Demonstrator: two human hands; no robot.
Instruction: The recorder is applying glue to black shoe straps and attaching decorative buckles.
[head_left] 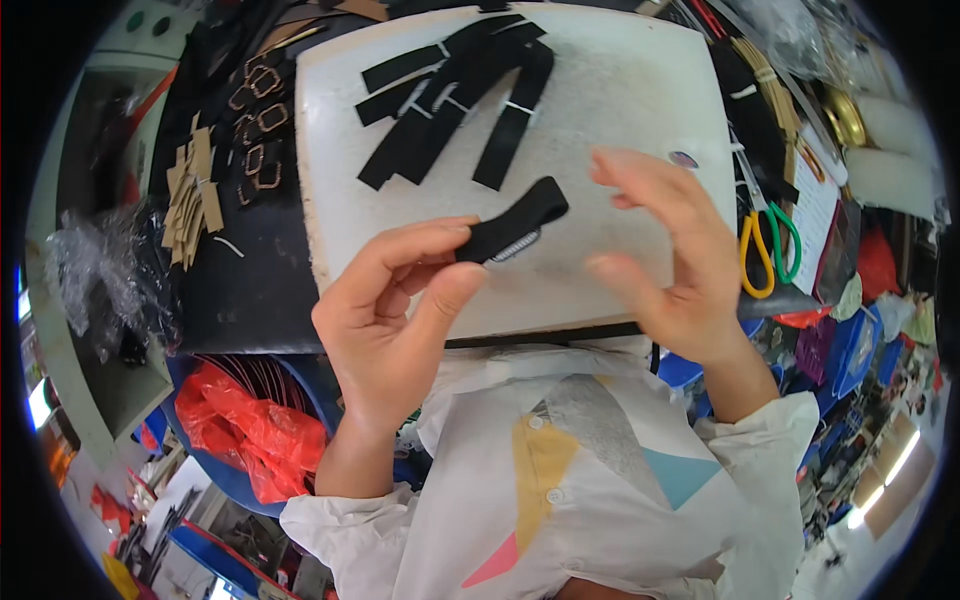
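Observation:
My left hand (395, 290) pinches one end of a folded black fabric strap (530, 212) between thumb and fingers. The strap's far end bends round in a loop, and a short whitish ribbed strip shows along its lower edge. To the right of it, my right hand (668, 250) hovers with thumb and fingers apart, touching nothing. Beyond both hands, several more black straps (440, 110) lie in an overlapping pile, some with thin pale bands across them. They rest on a white board (600, 100).
Left of the board are metal ring buckles (268, 118) and tan strips (190, 195). Scissors with yellow and green handles (770, 250) lie at the right edge. Crumpled clear plastic (110, 270) is at far left. Below the table edge, a blue bin holds a red plastic bag (250, 425).

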